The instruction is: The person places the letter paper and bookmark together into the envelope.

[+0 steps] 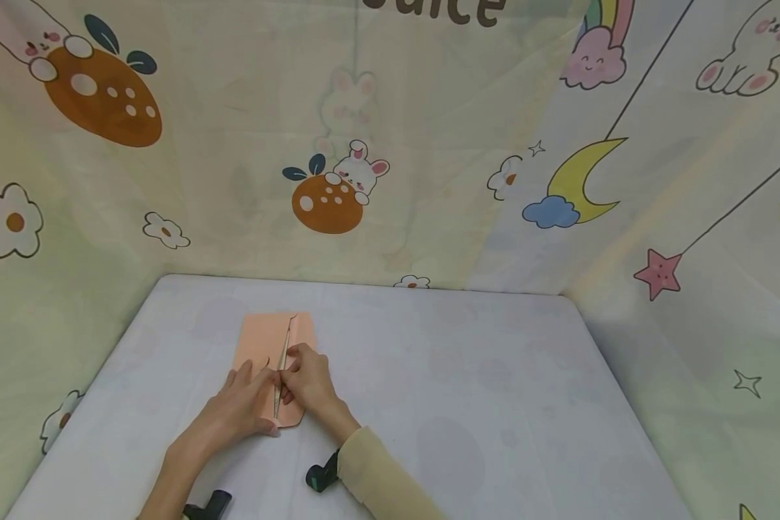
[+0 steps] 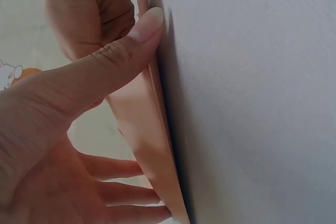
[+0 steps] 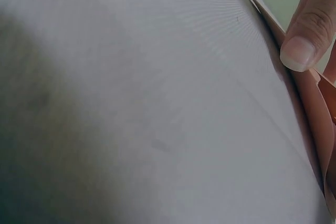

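A peach paper envelope (image 1: 256, 336) lies on the white table, its long opening running lengthwise with the two edges parted. My left hand (image 1: 237, 404) rests across the lower left of it; its fingers are fairly straight on the paper and the thumb is at the near end. In the left wrist view the left thumb (image 2: 121, 51) reaches over the envelope's edge (image 2: 157, 145). From the right, my right hand (image 1: 312, 379) pinches the paper beside the opening, fingertips close to the left index finger. The right thumb (image 3: 302, 51) shows against the paper in the right wrist view.
The white table (image 1: 494, 375) extends to the right of the envelope. Cloth walls (image 1: 234, 180) printed with rabbits, flowers and a moon stand behind and at both sides. Black wrist devices (image 1: 323, 473) show beside both forearms.
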The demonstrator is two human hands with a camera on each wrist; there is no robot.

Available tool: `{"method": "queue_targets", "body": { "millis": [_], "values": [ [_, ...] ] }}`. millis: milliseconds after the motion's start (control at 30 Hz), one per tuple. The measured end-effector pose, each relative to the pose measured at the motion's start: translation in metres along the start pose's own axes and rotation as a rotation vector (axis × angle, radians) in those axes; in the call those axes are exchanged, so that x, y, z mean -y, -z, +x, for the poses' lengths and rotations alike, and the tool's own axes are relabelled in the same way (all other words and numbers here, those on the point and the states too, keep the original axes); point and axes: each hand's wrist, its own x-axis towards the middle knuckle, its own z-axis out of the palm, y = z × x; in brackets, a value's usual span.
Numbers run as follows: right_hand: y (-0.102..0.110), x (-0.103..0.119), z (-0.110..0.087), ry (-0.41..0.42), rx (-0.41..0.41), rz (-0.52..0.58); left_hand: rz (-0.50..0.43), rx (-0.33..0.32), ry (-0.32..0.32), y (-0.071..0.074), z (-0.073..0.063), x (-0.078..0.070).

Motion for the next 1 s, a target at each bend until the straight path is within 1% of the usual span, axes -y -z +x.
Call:
{"method": "queue_targets", "body": {
  "millis": [133, 367, 500, 633, 767, 833, 900, 1000],
  "values": [
    [0.002, 0.002, 0.000, 0.001, 0.007, -0.014, 0.026, 0.008, -0.011, 0.000, 0.001, 0.001],
    [0.012, 0.003, -0.002, -0.039, 0.039, 0.022, 0.098, 0.007, -0.028, 0.001, 0.000, 0.001],
    [0.021, 0.002, -0.004, -0.035, 0.056, 0.000, 0.108, 0.017, -0.027, 0.001, 0.001, 0.001],
    [0.030, 0.001, -0.007, -0.022, 0.078, -0.012, 0.115, 0.042, -0.030, 0.002, 0.002, -0.001],
    [0.038, 0.002, -0.011, -0.001, 0.114, -0.025, 0.111, 0.058, -0.012, 0.004, 0.004, -0.001],
    [0.043, 0.002, -0.013, 0.018, 0.126, -0.050, 0.104, 0.050, -0.001, 0.005, 0.006, 0.000],
    [0.050, 0.003, -0.017, 0.036, 0.133, -0.077, 0.115, 0.029, 0.003, 0.006, 0.009, 0.000],
    [0.063, 0.001, -0.022, 0.051, 0.127, -0.106, 0.130, 0.002, 0.012, 0.009, 0.012, 0.001]
  ]
}}
